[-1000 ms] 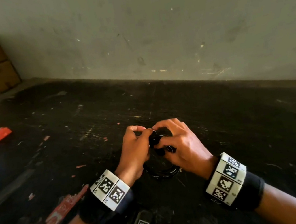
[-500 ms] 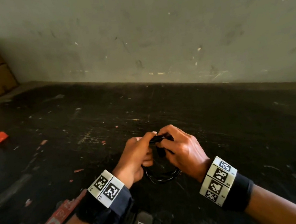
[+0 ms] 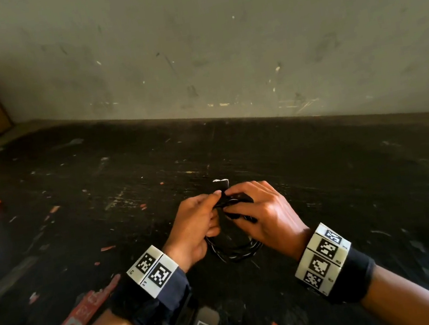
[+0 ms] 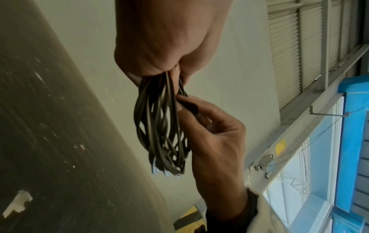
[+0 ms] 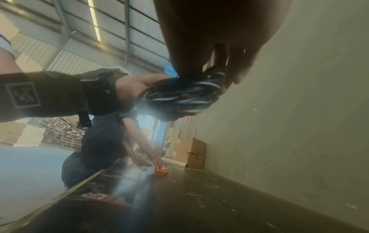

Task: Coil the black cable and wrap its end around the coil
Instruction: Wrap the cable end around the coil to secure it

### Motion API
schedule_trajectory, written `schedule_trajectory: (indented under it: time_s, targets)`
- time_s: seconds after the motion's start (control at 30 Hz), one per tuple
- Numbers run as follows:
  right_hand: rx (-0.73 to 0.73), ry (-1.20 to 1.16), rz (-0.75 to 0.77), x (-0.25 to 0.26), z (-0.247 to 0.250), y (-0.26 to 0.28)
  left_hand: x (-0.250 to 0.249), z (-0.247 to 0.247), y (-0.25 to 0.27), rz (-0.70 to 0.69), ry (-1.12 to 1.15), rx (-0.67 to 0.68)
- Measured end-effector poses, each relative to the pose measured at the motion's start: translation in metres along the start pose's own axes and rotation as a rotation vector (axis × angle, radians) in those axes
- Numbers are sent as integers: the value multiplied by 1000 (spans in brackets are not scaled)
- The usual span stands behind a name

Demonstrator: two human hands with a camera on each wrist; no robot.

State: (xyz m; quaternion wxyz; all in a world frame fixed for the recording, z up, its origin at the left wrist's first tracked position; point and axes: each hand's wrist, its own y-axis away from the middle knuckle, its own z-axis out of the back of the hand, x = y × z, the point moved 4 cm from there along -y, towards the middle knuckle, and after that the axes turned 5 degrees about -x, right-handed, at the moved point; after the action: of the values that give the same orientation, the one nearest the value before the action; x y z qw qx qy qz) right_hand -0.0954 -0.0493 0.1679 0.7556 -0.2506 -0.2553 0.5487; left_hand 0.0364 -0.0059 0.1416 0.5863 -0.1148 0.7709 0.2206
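Both of your hands were closed on the black cable [image 3: 233, 248], held just above the scuffed black table [image 3: 323, 188] in front of the grey wall [image 3: 217, 36]. Your left hand [image 3: 194, 228] had its fingers curled round the gathered loops at the top of the coil, and the left wrist view showed the strands bunched tightly where they left your grip, hanging down in a loose oval. Your right hand [image 3: 267, 217] pinched the bundle from the other side, thumb and forefinger meeting your left fingertips, with the cable's end, a dark plug [image 3: 221, 185] with a pale tip, standing up just beyond them.

By my reading the coiling was done and you were on the second step, binding the end around the coil. How many turns already sat round the bundle I could not tell; your fingers covered that spot.

Your next move called for your left hand to hold the loops firmly so they did not spring apart, while your right carried the plug end around the waist of the coil and pulled it snug. Slack there would likely let the outer strands slip, since they looked loosely laid.
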Motion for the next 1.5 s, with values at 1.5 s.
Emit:
schedule_trajectory:
  time_s: [1.5]
  targets:
    - [137, -1021, -1129, -19, -73, 4, 52, 87, 2, 231, 411, -87]
